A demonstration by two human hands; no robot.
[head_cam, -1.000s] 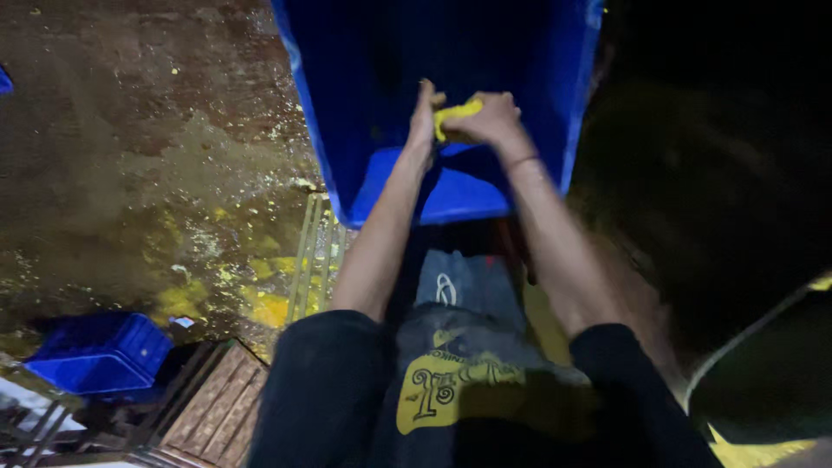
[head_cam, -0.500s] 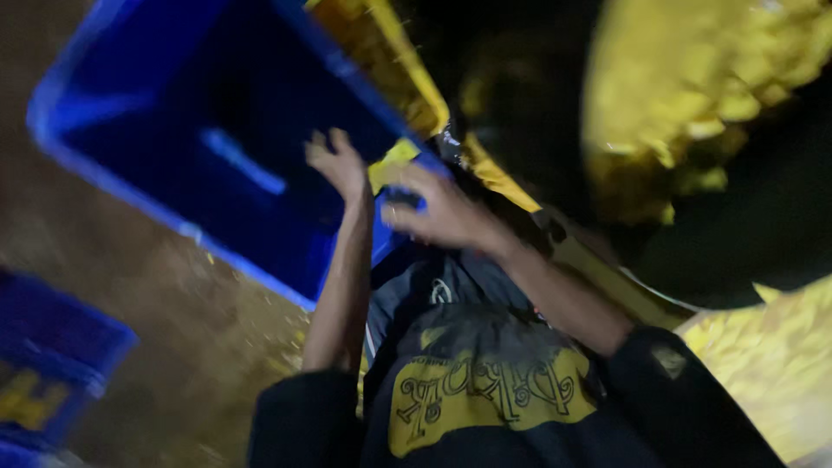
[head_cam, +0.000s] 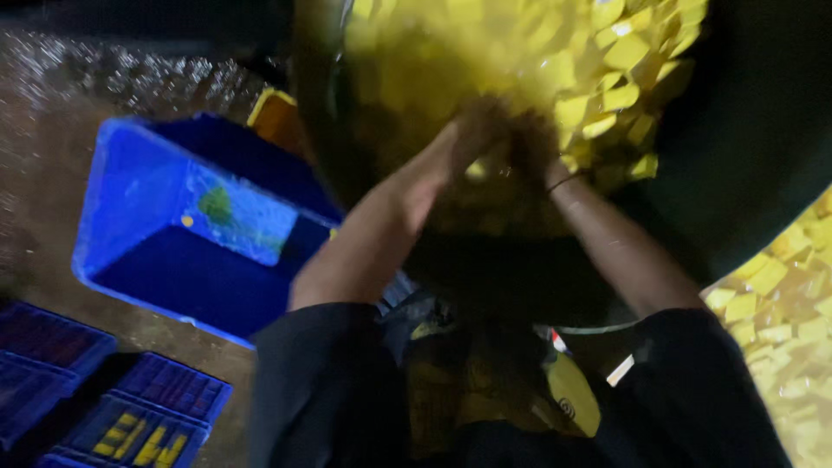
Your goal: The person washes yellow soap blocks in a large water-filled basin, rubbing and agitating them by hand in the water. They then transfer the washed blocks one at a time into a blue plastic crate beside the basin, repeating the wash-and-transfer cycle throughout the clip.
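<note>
Moved: both hands have left the blue crate and now reach into the dark tub of yellow pieces; the view has swung so the crate lies off to the left.
Left hand (head_cam: 464,143): arm stretched forward and up from the dark sleeve, forearm bare, palm turned inward toward the other hand, fingers blurred among the yellow pieces (head_cam: 607,78).
Right hand (head_cam: 533,143): forearm angled in from the right, a thin band at the wrist, hand dipped into the pile just beside the left.
Grip: the two hands sit close together, cupped toward each other; motion blur hides whether they hold any pieces, so I cannot tell.
Tub (head_cam: 737,173): large, dark and round, its rim curving across the right side; pieces heaped toward its far edge.
Blue crate (head_cam: 173,251): on the wet floor (head_cam: 78,113), left of the arms, tilted, open, well apart from both hands.
Flat blue crates (head_cam: 130,407): stacked at the floor's lower left corner.
More yellow pieces (head_cam: 780,321): at the right edge, outside the tub.
</note>
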